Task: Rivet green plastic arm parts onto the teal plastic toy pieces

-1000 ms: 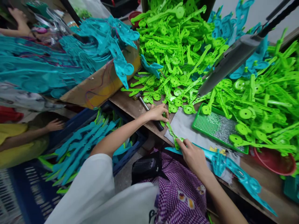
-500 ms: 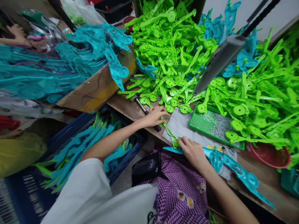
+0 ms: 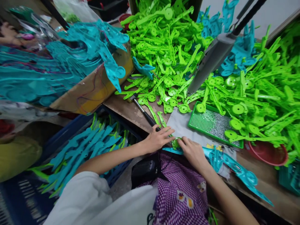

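A bright green plastic arm with a round end (image 3: 176, 142) lies at the table's front edge between my hands. My right hand (image 3: 193, 152) has its fingers closed on the round end. My left hand (image 3: 159, 137) is open, its fingers stretched over the narrower part of the green arm; whether they touch it I cannot tell. Beneath and beside my right hand lies a long blue plastic piece (image 3: 241, 170) with a rounded end, partly covered by the hand. A hammer (image 3: 147, 117) with a black grip rests just beyond my left hand.
A heap of green plastic arms (image 3: 164, 47) fills the back of the table. A green tray (image 3: 215, 125) of small metal parts, a red basket (image 3: 267, 153) and a hanging grey tool (image 3: 208, 62) stand around. At left are a cardboard box (image 3: 93, 87) and blue crate (image 3: 126, 117).
My left hand has moved down toward me and nearer my right hand, its fingers now flatter over the green arm. My right hand stays at the round end. The view has shifted slightly.
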The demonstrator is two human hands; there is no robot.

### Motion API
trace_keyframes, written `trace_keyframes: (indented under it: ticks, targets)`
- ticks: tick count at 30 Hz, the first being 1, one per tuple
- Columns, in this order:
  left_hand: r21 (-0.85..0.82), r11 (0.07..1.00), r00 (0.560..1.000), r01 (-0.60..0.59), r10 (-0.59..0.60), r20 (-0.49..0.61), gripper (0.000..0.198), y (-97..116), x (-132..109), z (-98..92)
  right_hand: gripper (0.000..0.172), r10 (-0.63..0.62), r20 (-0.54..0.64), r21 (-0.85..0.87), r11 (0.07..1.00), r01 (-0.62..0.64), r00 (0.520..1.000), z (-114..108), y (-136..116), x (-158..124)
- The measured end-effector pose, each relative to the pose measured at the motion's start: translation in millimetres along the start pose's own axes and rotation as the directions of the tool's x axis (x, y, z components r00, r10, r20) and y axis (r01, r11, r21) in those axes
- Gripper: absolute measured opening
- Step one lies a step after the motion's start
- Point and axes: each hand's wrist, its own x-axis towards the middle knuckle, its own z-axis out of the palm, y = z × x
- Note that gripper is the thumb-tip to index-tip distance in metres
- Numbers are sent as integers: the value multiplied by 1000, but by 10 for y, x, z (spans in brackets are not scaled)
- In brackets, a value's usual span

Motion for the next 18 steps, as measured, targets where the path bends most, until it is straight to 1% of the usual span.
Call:
trace_keyframes:
  ticks: [2, 5, 10, 15, 18]
  targets:
    - [40, 999, 999, -30, 31, -23, 40, 0, -39, 52, 21, 15, -3, 11, 1000, -15, 1000, 24, -1, 0]
    - [84, 994, 994, -77, 82, -66, 40, 8, -68, 77, 21, 55, -14, 24, 998, -54, 998, 59, -4, 16]
    - [104, 993, 995, -51, 59, -76, 41, 56, -61, 89, 19, 87, -41, 38, 996, -85, 995, 21, 15, 11]
    - [104, 993, 994, -49, 58, -90, 44, 61, -70, 128, 23, 117, -107, 104, 989, -106, 987, -21, 74, -222]
    - [88, 994, 994, -65, 72, -83, 44, 35, -70, 138, 30, 135, -84, 134, 983, -123, 987, 9, 110, -354]
